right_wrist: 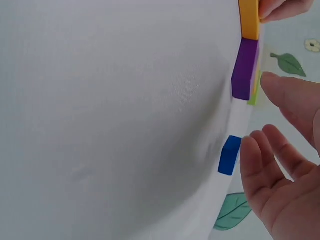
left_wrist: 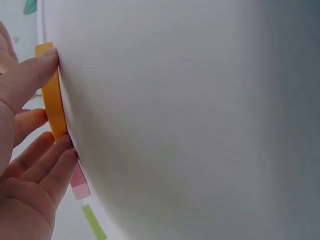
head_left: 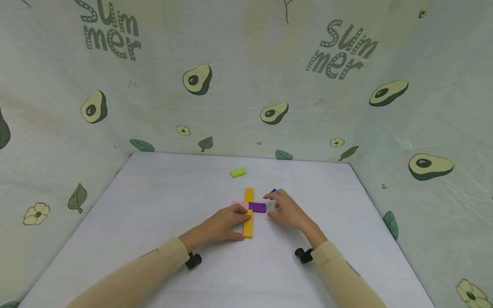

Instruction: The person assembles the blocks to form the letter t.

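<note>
My left hand (head_left: 225, 223) holds the near yellow block (head_left: 247, 230) between thumb and fingers; in the left wrist view the thumb lies at one end of this yellow block (left_wrist: 54, 107). At its far end a pink block (head_left: 239, 203) and a purple block (head_left: 258, 207) lie side by side, with a second yellow block (head_left: 249, 194) beyond them. Just right of the purple block is my right hand (head_left: 286, 210), fingers loosely bent and holding nothing. A blue block (right_wrist: 230, 155) lies close to its fingertips in the right wrist view, mostly hidden by the hand in the head view.
A lime green block (head_left: 238, 172) lies farther back on the white table (head_left: 185, 184). Cloth walls (head_left: 231, 55) printed with avocados and leaves enclose the table at the back and both sides.
</note>
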{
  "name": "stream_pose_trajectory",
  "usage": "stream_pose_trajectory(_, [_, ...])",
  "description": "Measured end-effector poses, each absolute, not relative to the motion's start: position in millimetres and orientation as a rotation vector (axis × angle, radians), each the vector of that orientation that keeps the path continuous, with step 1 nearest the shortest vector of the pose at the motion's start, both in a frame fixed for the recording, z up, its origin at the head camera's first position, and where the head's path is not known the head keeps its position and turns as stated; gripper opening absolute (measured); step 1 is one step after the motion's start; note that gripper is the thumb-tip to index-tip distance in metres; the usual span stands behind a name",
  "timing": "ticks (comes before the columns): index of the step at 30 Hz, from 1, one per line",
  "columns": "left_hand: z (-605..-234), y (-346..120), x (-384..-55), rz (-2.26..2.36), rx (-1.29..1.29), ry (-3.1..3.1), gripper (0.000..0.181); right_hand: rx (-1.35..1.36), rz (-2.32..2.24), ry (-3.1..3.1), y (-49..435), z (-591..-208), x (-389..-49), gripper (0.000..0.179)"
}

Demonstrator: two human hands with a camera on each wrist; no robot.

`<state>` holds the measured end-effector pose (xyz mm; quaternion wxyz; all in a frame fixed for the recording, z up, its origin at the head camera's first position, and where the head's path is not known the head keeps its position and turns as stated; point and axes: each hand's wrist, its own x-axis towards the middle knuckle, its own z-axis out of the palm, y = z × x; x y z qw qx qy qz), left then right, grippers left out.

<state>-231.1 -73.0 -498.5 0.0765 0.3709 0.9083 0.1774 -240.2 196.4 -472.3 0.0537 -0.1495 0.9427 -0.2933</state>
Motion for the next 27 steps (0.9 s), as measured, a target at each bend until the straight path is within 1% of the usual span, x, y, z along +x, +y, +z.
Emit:
stream_pose_trajectory(4, [-498, -72, -231, 0.534, 1.121, 2.723, 0.07, -0.472, -0.872, 2.934, 206, -472, -243, 0.049])
stream_pose_trajectory(14, [-497, -72, -228, 0.543, 1.104, 2.716, 0.07, -0.374, -0.846, 3.012, 223, -479, -264, 0.048])
stream_pose_trajectory(27, [-496, -72, -228, 0.52, 1.091, 2.727, 0.07, -0.29, -0.905, 2.96, 224, -482, -286, 0.051])
